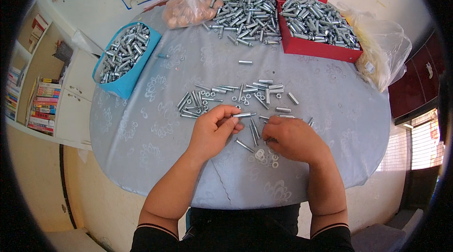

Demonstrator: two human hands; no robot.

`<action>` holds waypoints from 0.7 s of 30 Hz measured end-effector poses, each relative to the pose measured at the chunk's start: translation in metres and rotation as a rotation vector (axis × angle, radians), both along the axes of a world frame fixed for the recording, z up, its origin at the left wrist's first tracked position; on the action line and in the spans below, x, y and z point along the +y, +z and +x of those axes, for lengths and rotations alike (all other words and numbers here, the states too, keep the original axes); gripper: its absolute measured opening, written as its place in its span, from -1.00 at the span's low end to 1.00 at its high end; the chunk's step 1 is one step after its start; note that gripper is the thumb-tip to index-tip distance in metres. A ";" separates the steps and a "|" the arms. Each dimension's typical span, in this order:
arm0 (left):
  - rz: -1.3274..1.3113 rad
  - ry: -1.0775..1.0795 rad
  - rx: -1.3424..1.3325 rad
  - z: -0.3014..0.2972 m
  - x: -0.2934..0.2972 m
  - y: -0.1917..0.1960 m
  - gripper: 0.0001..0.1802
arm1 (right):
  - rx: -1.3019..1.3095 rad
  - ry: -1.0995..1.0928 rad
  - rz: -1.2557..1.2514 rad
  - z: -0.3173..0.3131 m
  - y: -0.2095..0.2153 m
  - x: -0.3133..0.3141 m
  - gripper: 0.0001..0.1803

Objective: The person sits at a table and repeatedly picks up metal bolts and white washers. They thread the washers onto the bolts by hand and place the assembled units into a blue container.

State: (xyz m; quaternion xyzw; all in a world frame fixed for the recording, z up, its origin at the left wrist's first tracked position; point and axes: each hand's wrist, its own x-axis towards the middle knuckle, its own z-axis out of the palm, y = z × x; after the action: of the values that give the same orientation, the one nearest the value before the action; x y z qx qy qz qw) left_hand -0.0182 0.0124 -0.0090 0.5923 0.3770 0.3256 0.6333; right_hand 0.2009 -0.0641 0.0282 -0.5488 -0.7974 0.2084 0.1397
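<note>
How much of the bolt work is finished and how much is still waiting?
A blue basket already holds many metal pieces. The left hand pinches one metal sleeve; the right hand rests by small washers. Loose parts lie ahead, and a big pile and full red box remain.

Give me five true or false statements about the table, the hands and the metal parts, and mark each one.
1. The left hand holds a metal sleeve in its fingers. True.
2. The red tray is empty. False: it is heaped with metal parts.
3. The blue basket sits to the person's left and holds metal parts. True.
4. The washers lie by the left hand. False: they lie by the right hand.
5. The tablecloth is plain red. False: it is grey-blue with a pale flower pattern.
</note>
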 end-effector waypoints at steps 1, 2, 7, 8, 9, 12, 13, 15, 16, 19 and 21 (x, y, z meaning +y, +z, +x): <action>0.005 0.009 -0.007 0.000 0.000 0.000 -0.78 | 0.006 0.000 0.006 -0.001 0.000 -0.001 -0.94; 0.010 0.018 -0.014 -0.001 0.001 0.001 -0.78 | 0.011 -0.001 0.011 -0.001 0.000 -0.001 -0.94; -0.008 -0.014 -0.004 -0.002 0.002 -0.002 -0.78 | 0.038 0.014 -0.015 0.000 0.001 0.000 -0.94; -0.021 -0.030 -0.003 -0.002 0.002 -0.002 -0.78 | 0.055 0.018 -0.010 0.001 0.001 0.000 -0.93; -0.027 -0.043 -0.015 -0.003 0.002 -0.001 -0.78 | 0.213 -0.049 -0.021 0.001 0.001 0.002 -0.92; -0.049 -0.080 -0.042 -0.003 0.001 0.000 -0.79 | 0.628 -0.253 -0.113 0.002 -0.001 0.009 -0.89; -0.055 -0.087 -0.044 -0.003 0.001 0.001 -0.79 | 0.729 -0.319 -0.181 0.002 -0.004 0.011 -0.88; -0.065 -0.103 -0.057 -0.003 0.001 0.002 -0.79 | 0.869 -0.390 -0.257 0.001 -0.008 0.014 -0.91; -0.072 -0.111 -0.067 -0.003 0.000 0.003 -0.79 | 0.910 -0.398 -0.268 0.000 -0.010 0.015 -0.93; -0.083 -0.129 -0.079 -0.003 0.001 0.004 -0.79 | 0.983 -0.394 -0.263 0.000 -0.016 0.017 -0.95; -0.096 -0.128 -0.087 -0.003 0.001 0.003 -0.79 | 1.000 -0.391 -0.282 0.000 -0.018 0.017 -0.95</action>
State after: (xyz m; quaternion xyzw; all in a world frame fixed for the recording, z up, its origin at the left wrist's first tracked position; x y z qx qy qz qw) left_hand -0.0212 0.0133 -0.0065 0.5693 0.3259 0.2913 0.6963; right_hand 0.2006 -0.0467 0.0102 -0.5342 -0.4817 0.5184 0.4625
